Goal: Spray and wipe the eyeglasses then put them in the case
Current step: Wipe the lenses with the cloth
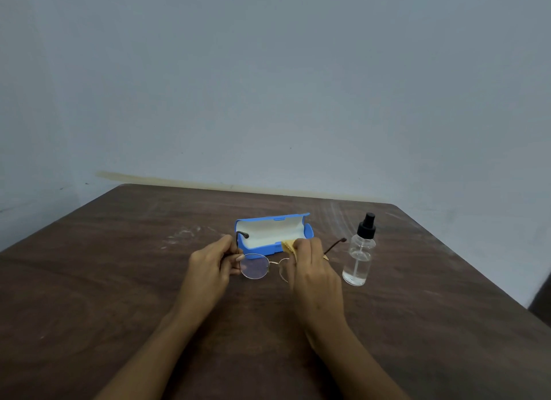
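At the middle of a dark wooden desk [119, 280], a person wipes a pair of eyeglasses [255, 265]. The left hand [211, 265] pinches the frame at its left hinge, while the right hand [313, 268] pinches a yellow cloth [288, 245] around the right lens. The blue case [268, 231] lies open just beyond, and the spray bottle [359, 256] stands upright to the right. The wiping step appears under way; next, likely, the left lens needs the cloth, then the temples must fold for the case.
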The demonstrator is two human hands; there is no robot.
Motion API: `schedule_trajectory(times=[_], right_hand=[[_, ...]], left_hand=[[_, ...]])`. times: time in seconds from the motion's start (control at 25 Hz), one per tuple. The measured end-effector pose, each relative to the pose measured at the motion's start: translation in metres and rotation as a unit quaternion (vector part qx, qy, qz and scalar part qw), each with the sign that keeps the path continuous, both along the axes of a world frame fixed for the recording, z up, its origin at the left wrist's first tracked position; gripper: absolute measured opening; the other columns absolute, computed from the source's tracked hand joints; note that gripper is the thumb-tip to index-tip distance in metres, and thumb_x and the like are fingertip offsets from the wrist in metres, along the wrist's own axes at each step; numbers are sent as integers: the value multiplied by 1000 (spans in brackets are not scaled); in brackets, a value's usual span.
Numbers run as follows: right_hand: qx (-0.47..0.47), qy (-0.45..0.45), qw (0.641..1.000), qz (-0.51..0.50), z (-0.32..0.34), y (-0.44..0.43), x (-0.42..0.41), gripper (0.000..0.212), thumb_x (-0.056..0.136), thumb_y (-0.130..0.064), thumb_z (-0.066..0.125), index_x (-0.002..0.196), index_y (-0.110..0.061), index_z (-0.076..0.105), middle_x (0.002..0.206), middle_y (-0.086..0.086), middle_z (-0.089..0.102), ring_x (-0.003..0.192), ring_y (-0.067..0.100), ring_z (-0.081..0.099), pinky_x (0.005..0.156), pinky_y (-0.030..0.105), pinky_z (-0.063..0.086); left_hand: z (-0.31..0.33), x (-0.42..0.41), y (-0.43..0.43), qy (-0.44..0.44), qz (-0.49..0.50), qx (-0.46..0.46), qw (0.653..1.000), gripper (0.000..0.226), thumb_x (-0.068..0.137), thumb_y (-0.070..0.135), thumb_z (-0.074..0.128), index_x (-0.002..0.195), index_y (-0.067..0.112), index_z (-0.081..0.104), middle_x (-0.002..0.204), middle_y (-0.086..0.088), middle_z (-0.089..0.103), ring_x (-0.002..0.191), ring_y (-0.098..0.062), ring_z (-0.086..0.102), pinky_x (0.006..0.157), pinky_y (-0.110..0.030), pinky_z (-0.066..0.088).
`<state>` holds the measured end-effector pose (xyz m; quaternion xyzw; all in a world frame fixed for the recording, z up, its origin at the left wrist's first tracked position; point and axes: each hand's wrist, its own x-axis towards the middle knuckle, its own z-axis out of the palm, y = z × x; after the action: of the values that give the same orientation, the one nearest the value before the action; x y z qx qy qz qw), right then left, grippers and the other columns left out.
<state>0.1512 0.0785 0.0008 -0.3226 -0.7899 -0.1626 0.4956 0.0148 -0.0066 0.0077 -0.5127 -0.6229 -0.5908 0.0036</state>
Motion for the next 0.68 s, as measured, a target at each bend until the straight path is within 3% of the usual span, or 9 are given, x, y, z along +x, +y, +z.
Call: schedule_trajectory(times=[0.12,0.24,0.4,0.56,0.68], right_hand=[[-33,-43,998,-18,-6,-1,-3,21,61,-12,78,68,-13,58,71,1,60,40,11,49,33,22,37],[-23,-82,996,-9,-10,-3,-1,9,61,-18,66,69,-16,65,73,0,63,53,14,57,40,23,42],[-19,-119,993,4,-9,-3,3,31,49,-15,74,80,-17,70,78,0,66,65,17,62,46,24,48],[-3,-118,993,13,-9,-3,5,20,55,-13,64,74,-19,71,75,0,65,67,20,62,47,25,49],[-23,-115,993,-15,-10,-3,3,26,48,-11,77,73,-15,71,73,1,66,68,20,64,47,25,49]], left_hand=[[-1,-4,1,-2,22,8,1000,45,80,-17,47,58,22,42,69,-8,66,64,-3,66,54,-5,49],[-2,-8,1,-15,43,13,999,42,81,-14,50,57,20,42,71,-17,65,66,-12,66,52,-7,50],[-3,-11,1,-36,51,8,998,42,80,-15,49,58,19,42,68,-5,63,59,1,65,51,-6,49],[-4,-13,3,-60,61,-2,996,30,80,-17,48,61,6,45,67,-1,62,56,5,64,51,-6,49],[-5,-12,3,-61,61,-9,996,23,80,-18,47,65,-1,48,67,-2,62,55,6,63,50,-5,48]])
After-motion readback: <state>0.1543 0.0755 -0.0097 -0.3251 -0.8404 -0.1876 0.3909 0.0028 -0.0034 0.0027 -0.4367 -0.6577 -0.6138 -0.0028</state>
